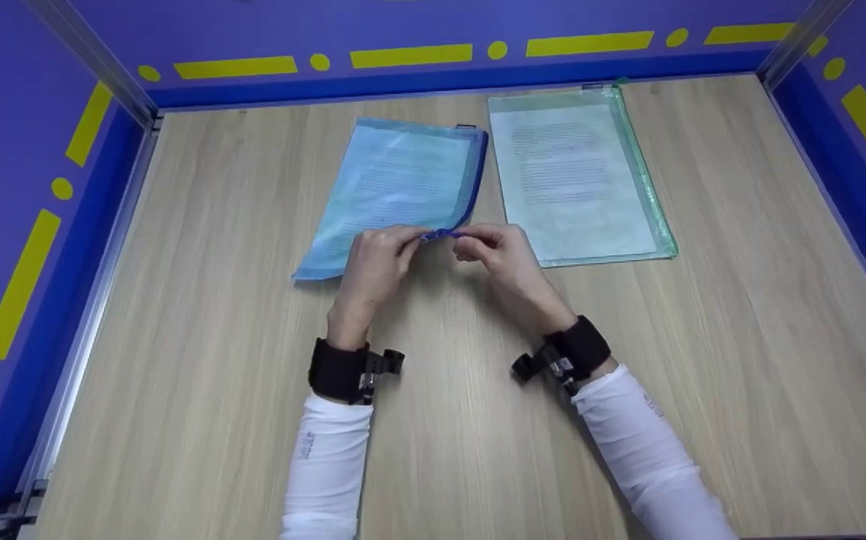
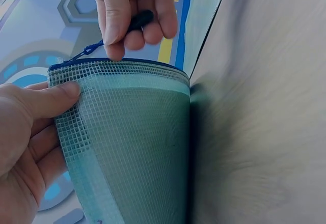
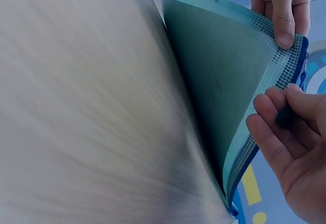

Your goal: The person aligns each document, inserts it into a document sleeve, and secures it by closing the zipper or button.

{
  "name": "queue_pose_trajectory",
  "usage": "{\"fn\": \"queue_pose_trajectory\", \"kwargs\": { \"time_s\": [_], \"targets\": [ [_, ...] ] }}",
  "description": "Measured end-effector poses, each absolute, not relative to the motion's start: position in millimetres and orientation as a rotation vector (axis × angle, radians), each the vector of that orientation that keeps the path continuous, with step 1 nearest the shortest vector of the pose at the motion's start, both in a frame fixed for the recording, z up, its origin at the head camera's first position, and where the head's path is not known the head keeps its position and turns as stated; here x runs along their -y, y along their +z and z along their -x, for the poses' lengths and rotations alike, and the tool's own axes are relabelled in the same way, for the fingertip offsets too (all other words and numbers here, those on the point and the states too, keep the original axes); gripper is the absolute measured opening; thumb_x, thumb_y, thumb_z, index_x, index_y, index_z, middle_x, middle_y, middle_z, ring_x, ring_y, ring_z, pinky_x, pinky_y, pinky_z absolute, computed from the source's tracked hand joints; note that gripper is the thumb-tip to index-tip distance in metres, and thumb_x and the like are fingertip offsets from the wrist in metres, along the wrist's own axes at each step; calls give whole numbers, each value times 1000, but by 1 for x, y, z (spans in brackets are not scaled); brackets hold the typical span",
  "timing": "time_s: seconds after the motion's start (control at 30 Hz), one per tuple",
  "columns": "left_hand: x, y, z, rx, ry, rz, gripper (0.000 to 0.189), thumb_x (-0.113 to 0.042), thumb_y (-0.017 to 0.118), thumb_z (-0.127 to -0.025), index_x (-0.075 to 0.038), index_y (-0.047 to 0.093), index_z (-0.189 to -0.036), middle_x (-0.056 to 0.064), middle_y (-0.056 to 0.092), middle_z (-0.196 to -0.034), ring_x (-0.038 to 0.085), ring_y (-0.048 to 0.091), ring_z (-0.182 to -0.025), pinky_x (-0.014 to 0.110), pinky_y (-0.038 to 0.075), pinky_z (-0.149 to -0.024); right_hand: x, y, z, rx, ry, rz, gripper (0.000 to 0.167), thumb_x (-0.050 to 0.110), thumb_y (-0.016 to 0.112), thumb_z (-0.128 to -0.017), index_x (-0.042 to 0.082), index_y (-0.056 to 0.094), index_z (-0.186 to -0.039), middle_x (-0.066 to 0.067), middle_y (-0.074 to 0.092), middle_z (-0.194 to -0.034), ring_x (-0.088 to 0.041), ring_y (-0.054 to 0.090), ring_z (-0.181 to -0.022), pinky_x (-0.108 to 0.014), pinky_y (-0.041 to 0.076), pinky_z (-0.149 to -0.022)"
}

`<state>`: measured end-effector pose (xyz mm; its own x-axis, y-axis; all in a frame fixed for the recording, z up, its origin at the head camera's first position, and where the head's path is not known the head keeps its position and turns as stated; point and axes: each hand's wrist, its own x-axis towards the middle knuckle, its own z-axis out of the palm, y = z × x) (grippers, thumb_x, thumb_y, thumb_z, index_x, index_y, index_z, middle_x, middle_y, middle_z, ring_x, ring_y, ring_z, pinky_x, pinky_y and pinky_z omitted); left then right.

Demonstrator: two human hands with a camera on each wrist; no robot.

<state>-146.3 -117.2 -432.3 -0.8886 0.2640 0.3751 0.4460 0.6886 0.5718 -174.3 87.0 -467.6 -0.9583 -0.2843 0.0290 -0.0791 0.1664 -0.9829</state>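
A blue mesh zip pouch (image 1: 403,180) with a printed sheet inside lies at the table's middle, its near right corner lifted. My left hand (image 1: 376,262) pinches that corner between thumb and fingers, as the left wrist view shows close up. From the same corner runs a short blue zipper pull cord (image 2: 91,47), gripped between thumb and index finger of my right hand (image 1: 504,255). The cord's dark end (image 2: 141,19) sits against the right hand's curled fingers. A dark blue zip (image 2: 132,61) edges the pouch and bends up towards the hands.
Right of the blue pouch lies a green-edged mesh zip pouch (image 1: 567,172), flat, with a printed sheet inside. The wooden table (image 1: 208,300) is bounded by blue panels (image 1: 418,82) with yellow marks at the back and both sides.
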Motion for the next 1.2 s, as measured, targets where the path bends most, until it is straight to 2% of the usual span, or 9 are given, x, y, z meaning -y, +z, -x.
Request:
{"fn": "queue_pose_trajectory", "kwargs": {
  "time_s": [0.1, 0.4, 0.6, 0.73, 0.87, 1.1, 1.2],
  "targets": [
    [118, -433, 147, 2639, -1005, 556, 20, -5, 64, -94, -7, 76, -109, 10, 78, -103, 25, 75, -95, 37, 60, -84, -90, -465, 176, -2322, -1880, 330, 23, 7, 63, -96, -5, 71, -114, -32, 70, -106, -5, 69, -78, -23, 59, -81],
    [118, -434, 148, 2626, -1031, 586, 19, -6, 64, -94, -8, 77, -108, 9, 78, -101, 24, 75, -94, 35, 60, -84, -101, -463, 183, -2533, -1686, 293, 22, 9, 64, -95, 2, 73, -113, -20, 75, -106, -19, 72, -86, -29, 60, -83],
    [118, -431, 145, 2598, -1045, 614, 19, -7, 64, -94, -7, 77, -108, 11, 78, -102, 25, 75, -95, 35, 60, -85, -108, -461, 185, -2614, -1615, 266, 20, 10, 63, -96, 6, 75, -111, -16, 76, -105, -18, 71, -89, -27, 58, -82],
    [117, -430, 144, 2572, -1035, 666, 18, -7, 63, -95, -5, 76, -107, 12, 78, -100, 25, 75, -92, 35, 60, -83, -114, -458, 185, -2747, -1531, 346, 19, 13, 63, -97, 7, 77, -109, -12, 77, -96, -18, 72, -85, -19, 53, -66],
    [117, -431, 145, 2553, -1035, 680, 18, -6, 62, -95, -4, 76, -107, 12, 78, -99, 26, 75, -91, 35, 60, -82, -119, -458, 187, -2779, -1520, 364, 19, 15, 63, -97, 7, 77, -108, -12, 77, -93, -24, 74, -82, -16, 46, -50],
    [116, -432, 144, 2558, -1051, 667, 18, -8, 63, -95, -4, 76, -107, 12, 78, -97, 25, 75, -88, 33, 60, -79, -126, -460, 192, -2857, -1413, 351, 19, 14, 65, -96, 5, 77, -108, -11, 78, -94, -21, 73, -83, -23, 55, -71],
    [116, -432, 144, 2556, -1044, 659, 18, -9, 62, -96, -5, 76, -107, 11, 78, -96, 24, 75, -87, 33, 60, -77, -133, -461, 196, -2891, -1370, 322, 19, 14, 65, -96, 5, 77, -107, -11, 78, -93, -20, 72, -82, -25, 53, -71]
  ]
}}
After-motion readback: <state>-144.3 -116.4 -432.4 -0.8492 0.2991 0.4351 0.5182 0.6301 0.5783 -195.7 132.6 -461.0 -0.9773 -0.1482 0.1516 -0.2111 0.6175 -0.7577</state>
